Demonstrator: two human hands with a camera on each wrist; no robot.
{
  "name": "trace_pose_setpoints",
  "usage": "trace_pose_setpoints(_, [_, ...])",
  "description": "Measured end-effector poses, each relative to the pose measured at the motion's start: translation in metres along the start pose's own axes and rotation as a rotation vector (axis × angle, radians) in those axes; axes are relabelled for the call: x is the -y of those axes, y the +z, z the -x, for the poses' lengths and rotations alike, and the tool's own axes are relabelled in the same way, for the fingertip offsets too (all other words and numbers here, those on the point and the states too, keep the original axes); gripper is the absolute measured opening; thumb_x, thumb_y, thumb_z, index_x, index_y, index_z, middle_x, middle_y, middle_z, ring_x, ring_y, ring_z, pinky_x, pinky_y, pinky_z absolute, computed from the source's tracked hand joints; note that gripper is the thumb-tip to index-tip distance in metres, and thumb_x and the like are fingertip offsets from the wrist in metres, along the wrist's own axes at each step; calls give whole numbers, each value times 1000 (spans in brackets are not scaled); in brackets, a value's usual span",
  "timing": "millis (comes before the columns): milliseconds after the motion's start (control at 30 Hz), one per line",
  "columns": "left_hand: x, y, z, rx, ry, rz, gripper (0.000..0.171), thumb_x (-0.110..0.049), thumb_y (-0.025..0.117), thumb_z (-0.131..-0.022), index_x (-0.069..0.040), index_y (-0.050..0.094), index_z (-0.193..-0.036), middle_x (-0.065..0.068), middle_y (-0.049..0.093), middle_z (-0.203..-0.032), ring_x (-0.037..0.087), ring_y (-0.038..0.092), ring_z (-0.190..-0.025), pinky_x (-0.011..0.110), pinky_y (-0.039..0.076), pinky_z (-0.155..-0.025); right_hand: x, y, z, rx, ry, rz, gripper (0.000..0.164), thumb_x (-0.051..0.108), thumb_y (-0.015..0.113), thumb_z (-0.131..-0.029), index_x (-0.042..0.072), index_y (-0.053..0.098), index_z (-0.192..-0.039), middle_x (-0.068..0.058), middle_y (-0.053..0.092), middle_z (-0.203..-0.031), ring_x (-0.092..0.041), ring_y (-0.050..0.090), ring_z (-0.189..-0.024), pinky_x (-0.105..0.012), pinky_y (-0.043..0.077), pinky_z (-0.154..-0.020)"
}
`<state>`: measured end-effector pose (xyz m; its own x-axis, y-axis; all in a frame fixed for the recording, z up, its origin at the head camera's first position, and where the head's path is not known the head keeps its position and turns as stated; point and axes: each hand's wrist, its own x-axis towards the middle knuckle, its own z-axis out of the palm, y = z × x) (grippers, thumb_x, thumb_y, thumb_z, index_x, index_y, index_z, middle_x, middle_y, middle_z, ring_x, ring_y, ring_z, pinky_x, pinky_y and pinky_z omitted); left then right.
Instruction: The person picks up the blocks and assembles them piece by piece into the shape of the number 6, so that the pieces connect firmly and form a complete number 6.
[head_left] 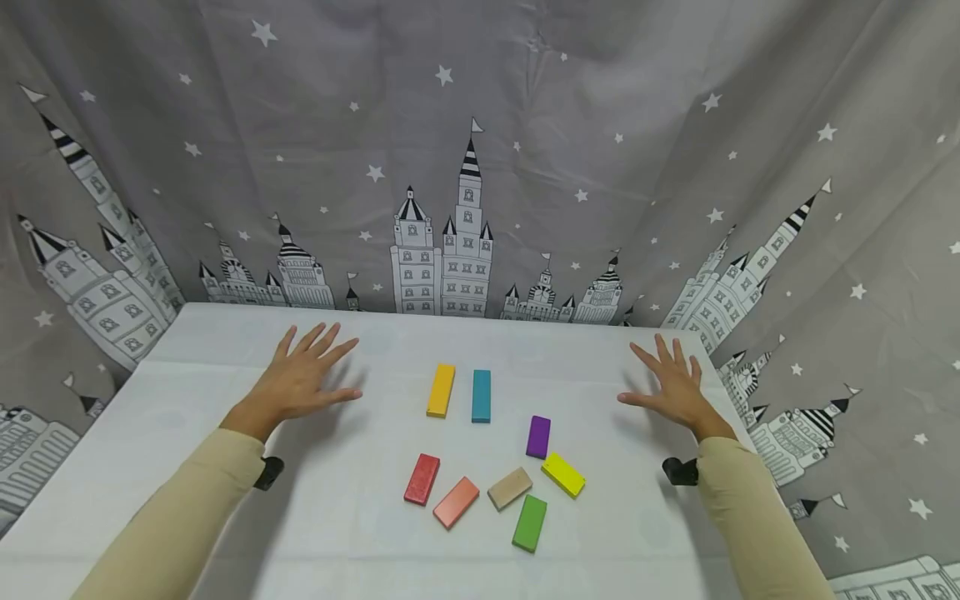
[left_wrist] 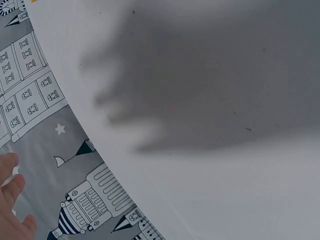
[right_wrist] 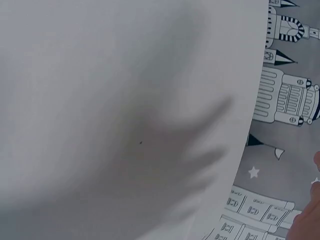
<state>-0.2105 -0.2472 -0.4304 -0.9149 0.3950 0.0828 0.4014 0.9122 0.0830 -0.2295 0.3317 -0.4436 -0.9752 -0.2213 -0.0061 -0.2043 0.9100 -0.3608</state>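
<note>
My left hand (head_left: 303,379) hovers over the left part of the table with its fingers spread, holding nothing. On the other side my right hand (head_left: 671,387) is likewise spread and holds nothing. Between them lie several flat coloured blocks. An orange-yellow block (head_left: 441,391) is nearest my left hand, with a blue block (head_left: 482,397) beside it. Closer to me are a red block (head_left: 422,479), a salmon block (head_left: 456,503), a tan wooden block (head_left: 510,489) and a green block (head_left: 530,523). A purple block (head_left: 538,437) and a bright yellow block (head_left: 563,475) lie toward my right hand.
A white table (head_left: 360,533) spreads under both hands, which cast shadows on it. Behind its far edge hangs a grey curtain (head_left: 525,83) printed with castles and stars. Dark wrist straps (head_left: 679,472) show at the sleeve cuffs.
</note>
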Motion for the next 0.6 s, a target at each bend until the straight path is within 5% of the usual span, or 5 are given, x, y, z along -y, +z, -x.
trace_pose_setpoints(600, [-32, 16, -30, 24, 31, 39, 85, -64, 58, -84, -14, 36, -150, 19, 25, -156, 40, 19, -143, 60, -1, -114, 61, 12, -44, 30, -114, 19, 99, 57, 76, -72, 20, 31, -152, -24, 4, -159, -45, -7, -144, -66, -9, -109])
